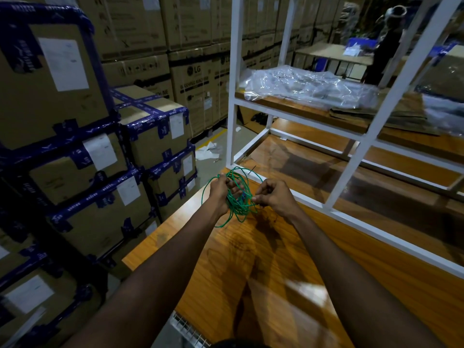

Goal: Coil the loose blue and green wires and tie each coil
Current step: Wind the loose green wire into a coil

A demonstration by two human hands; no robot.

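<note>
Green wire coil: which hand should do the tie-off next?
Right. The left hand grips the green wire coil, anchoring the loops. The right hand pinches a strand at the coil's edge, so it is probably better placed to wrap the tie.

**Item:** green wire [234,205], thin and plastic-sheathed.
**State:** gathered into a loose, uneven coil of many loops.
**Pose:** held upright just above the near-left part of the bench [226,259]. The loops fan out at the top and bunch tight at the lower middle.
**Hold:** my left grip [221,194] wraps the bundle from the left. My right grip [273,194] pinches strands at its right edge.
**Loose part:** one strand arcs out to the left and hangs below my left wrist, its end close to the bench.
**Note:** a small blue bit shows among the loops; I cannot tell what it is.
</note>
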